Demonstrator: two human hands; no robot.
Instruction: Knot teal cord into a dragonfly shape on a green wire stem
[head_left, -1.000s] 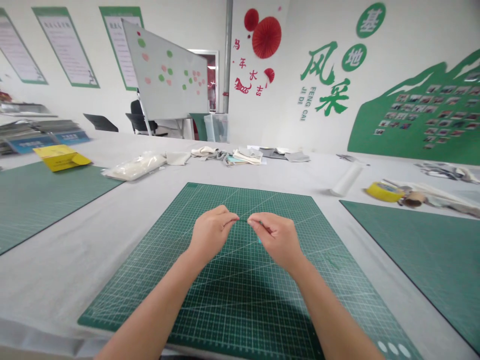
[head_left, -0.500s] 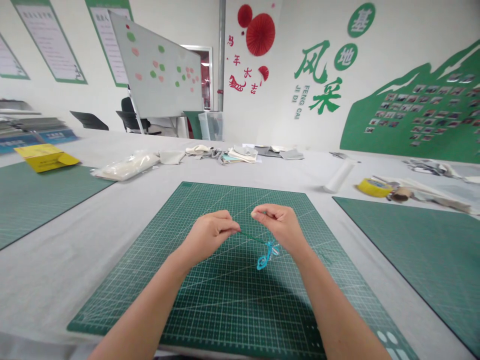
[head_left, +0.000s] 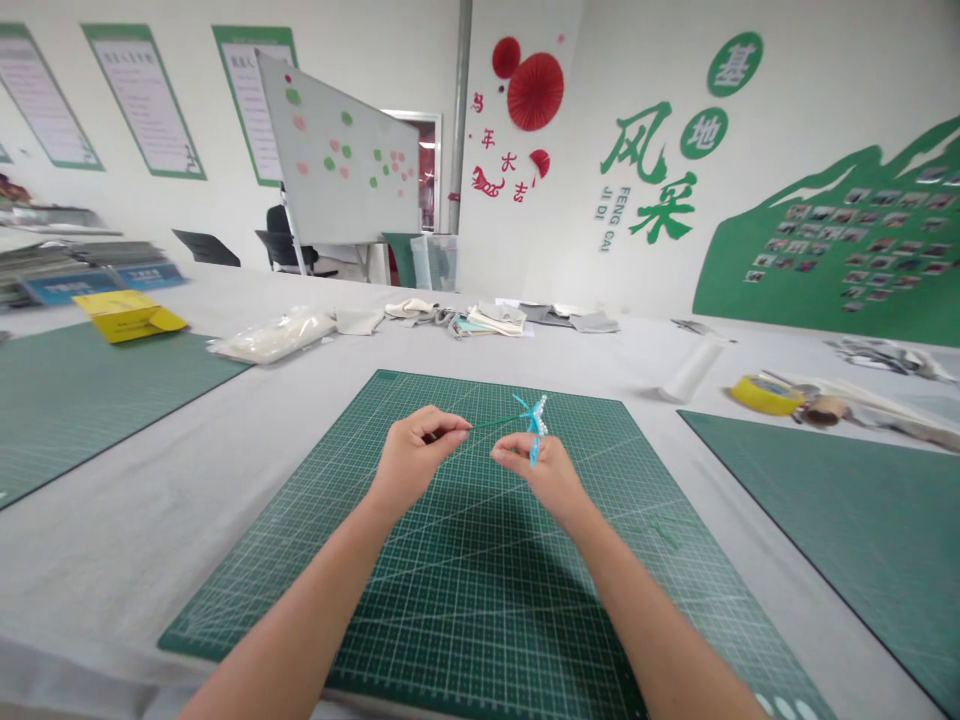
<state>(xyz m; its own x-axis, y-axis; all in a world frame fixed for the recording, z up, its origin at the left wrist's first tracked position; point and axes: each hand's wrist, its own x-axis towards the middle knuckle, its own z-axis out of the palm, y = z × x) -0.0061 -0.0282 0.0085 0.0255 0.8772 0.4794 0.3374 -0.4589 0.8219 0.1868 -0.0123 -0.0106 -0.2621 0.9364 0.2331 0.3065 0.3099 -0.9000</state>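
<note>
My left hand (head_left: 414, 455) is closed in a pinch on the end of a thin green wire stem (head_left: 491, 423). The stem runs right to a small turquoise looped ornament (head_left: 534, 420) with pale beads. My right hand (head_left: 538, 468) is curled, its fingers pinched just below that ornament and touching it. Both hands hover over the middle of a green gridded cutting mat (head_left: 480, 580).
A grey-clothed table (head_left: 225, 440) carries two more green mats, one on the left (head_left: 82, 390) and one on the right (head_left: 847, 500). A yellow box (head_left: 129, 314), a plastic bag (head_left: 271, 335), fabric scraps (head_left: 487, 315), a white roll (head_left: 691, 366) and yellow tape (head_left: 765, 392) lie beyond.
The turquoise ornament has swung from hanging below my right hand to standing above its fingers. My right hand turned and dropped slightly; my left hand kept its pinch on the stem.
</note>
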